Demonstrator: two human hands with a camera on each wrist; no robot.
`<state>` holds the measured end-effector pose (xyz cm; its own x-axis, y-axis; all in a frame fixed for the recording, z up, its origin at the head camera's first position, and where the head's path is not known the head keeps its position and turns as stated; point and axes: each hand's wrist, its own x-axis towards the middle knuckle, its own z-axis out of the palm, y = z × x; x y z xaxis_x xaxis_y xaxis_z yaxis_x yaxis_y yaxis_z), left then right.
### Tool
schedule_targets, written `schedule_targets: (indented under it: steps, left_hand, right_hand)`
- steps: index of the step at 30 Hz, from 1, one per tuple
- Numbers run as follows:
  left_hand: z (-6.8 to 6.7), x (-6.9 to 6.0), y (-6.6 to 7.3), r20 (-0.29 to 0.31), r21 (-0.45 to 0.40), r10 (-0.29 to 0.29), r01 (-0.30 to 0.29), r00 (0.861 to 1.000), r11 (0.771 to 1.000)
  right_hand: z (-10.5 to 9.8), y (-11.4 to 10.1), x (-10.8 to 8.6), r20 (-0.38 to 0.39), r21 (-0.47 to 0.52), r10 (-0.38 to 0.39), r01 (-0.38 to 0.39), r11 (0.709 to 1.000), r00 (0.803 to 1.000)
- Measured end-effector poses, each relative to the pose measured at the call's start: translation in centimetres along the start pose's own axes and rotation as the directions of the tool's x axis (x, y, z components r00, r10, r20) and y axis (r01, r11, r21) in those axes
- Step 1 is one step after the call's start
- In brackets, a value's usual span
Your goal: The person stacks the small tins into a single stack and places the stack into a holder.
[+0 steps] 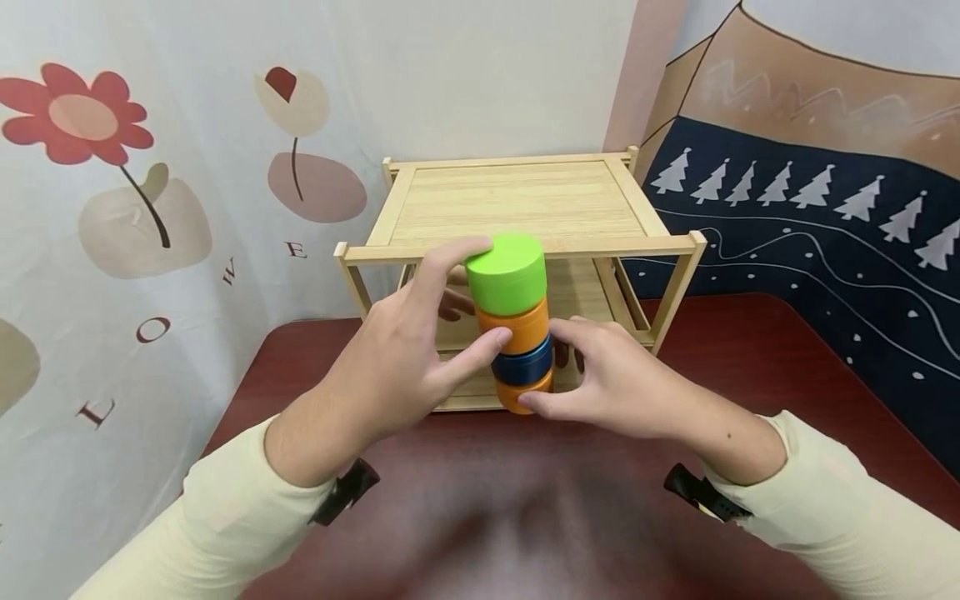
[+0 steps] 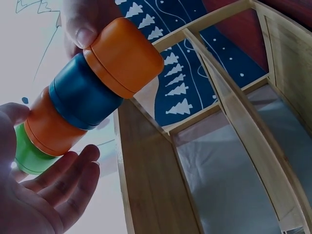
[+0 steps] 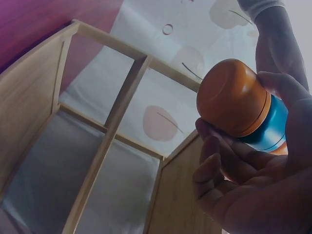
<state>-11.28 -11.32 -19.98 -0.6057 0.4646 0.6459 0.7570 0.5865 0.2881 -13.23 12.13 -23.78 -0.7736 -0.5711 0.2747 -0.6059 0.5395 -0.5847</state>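
Observation:
A column of round containers is held up in front of a wooden rack: a green container [image 1: 507, 287] on top, then an orange container [image 1: 525, 327], a blue container [image 1: 523, 367] and another orange container [image 1: 510, 398] at the bottom. My left hand [image 1: 397, 354] holds the upper part, index finger against the green one and thumb on the orange one below. With its thumb on the lowest container and fingers around the side, my right hand [image 1: 618, 379] grips the lower end. In the left wrist view the bottom orange container [image 2: 129, 58] meets the right thumb.
The light wooden rack [image 1: 517, 200] has a top panel and a lower shelf, standing on a dark red table [image 1: 465, 492] just behind the column. A pale flowered cloth [image 1: 210, 100] hangs at the left, and a navy tree-patterned cloth [image 1: 795, 225] at the right.

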Motion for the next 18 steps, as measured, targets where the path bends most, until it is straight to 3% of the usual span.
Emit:
schedule_targets:
  steps: [12,18]
  left_hand:
    - [-0.3,1.5,-0.2,-0.015,-0.001,0.001,-0.001,1.000,1.000]
    - [-0.1,2.1,-0.3,-0.066,-0.054,0.016,-0.019,0.998,0.998]
  right_hand:
    - [-1.1,-0.4,1.3,-0.001,-0.020,0.004,-0.004,1.000,1.000]
    - [-1.8,-0.9,1.8,-0.014,-0.038,0.007,-0.008,0.999,1.000]
